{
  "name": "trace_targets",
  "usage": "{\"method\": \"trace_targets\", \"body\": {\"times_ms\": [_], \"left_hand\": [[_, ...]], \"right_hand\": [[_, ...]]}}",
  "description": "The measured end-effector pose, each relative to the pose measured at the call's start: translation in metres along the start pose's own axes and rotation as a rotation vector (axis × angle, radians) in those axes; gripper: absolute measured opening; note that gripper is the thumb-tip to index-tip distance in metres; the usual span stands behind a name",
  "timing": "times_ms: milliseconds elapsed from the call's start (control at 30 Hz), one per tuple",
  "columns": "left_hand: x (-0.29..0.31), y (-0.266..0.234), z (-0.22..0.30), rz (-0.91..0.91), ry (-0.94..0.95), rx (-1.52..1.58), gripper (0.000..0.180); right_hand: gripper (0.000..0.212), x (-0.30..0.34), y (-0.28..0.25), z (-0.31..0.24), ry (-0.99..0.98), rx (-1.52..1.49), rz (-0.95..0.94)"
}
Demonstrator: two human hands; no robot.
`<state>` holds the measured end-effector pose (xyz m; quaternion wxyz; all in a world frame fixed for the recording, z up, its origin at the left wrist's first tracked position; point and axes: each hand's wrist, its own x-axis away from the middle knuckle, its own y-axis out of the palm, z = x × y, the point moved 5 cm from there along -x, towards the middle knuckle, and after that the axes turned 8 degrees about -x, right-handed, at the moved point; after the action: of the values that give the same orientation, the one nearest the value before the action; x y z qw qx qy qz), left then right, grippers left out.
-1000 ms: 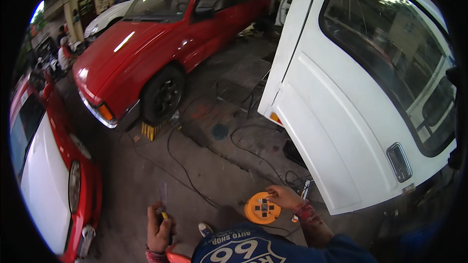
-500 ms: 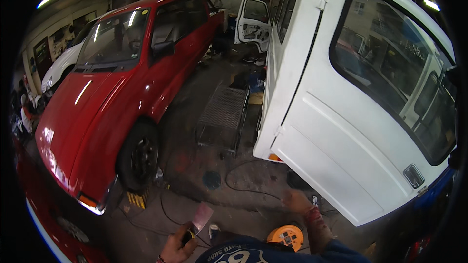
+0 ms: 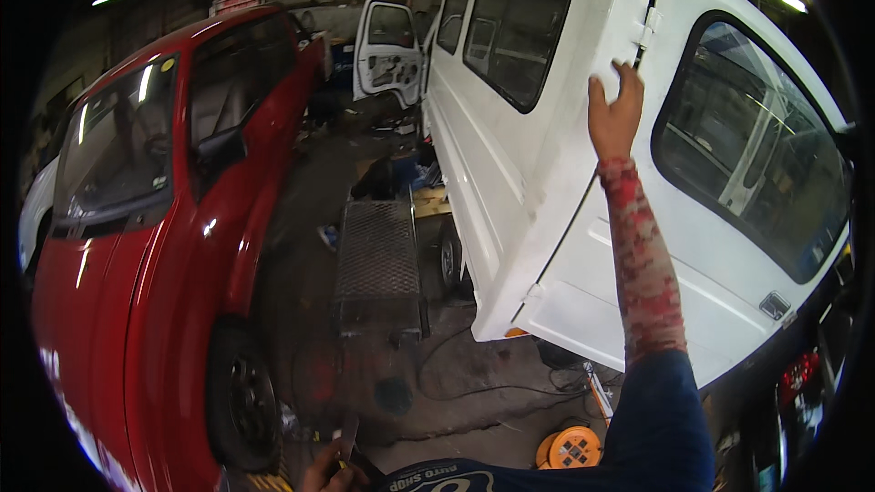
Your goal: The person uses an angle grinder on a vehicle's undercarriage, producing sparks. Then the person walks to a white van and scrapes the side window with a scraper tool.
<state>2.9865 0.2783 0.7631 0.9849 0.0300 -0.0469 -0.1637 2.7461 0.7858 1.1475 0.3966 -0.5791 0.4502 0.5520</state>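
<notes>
My right hand (image 3: 617, 117) is raised at the rear corner of the white van (image 3: 556, 164), beside the upper hinge (image 3: 649, 27) of its back door (image 3: 629, 246). Its fingers are spread and hold nothing; whether they touch the paint I cannot tell. A red camouflage sleeve covers that forearm. Low at the bottom edge, my left hand (image 3: 324, 472) is closed round a putty knife (image 3: 349, 435) with a flat blade pointing up. Part of its handle is hidden by the fingers.
A red pickup (image 3: 155, 282) stands to the left. Between the vehicles sits a low metal mesh platform (image 3: 378, 251). A cable (image 3: 456, 396) crosses the floor towards an orange cable reel (image 3: 574, 448). The van's front door (image 3: 390, 55) hangs open further back.
My right hand has risen from low by the door's bottom edge to the van's upper corner. The left hand, still holding the putty knife, is lower in view. The view has shifted.
</notes>
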Motion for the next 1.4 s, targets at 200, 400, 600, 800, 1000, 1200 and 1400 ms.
{"method": "trace_targets", "body": {"times_ms": [200,400,600,800,1000,1200,1400], "left_hand": [[-0.109,-0.112,0.047,-0.196,-0.071,-0.034,0.057],[-0.201,-0.183,0.074,-0.417,-0.203,-0.491,0.061],[-0.273,-0.225,0.077,-0.278,0.040,-0.262,0.089],[-0.376,-0.279,0.064,-0.374,0.114,-0.170,0.082],[-0.514,-0.292,0.079,-0.673,-0.238,-0.147,0.071],[-0.637,-0.269,0.101,-0.848,-0.032,-0.092,0.075],[-0.734,-0.216,0.116,-1.059,0.134,-0.267,0.072]], "right_hand": [[0.077,-0.018,0.089,0.008,0.178,0.593,-0.085],[0.071,0.000,0.108,0.026,-0.039,0.868,0.024],[0.060,0.003,0.119,0.024,-0.171,0.968,0.077],[0.058,0.007,0.127,0.028,-0.163,1.129,0.082],[0.105,0.009,0.107,0.049,0.059,1.019,0.337],[0.110,0.013,0.085,0.068,0.290,0.989,0.291],[0.115,0.003,0.117,0.053,0.212,1.065,0.229]]}}
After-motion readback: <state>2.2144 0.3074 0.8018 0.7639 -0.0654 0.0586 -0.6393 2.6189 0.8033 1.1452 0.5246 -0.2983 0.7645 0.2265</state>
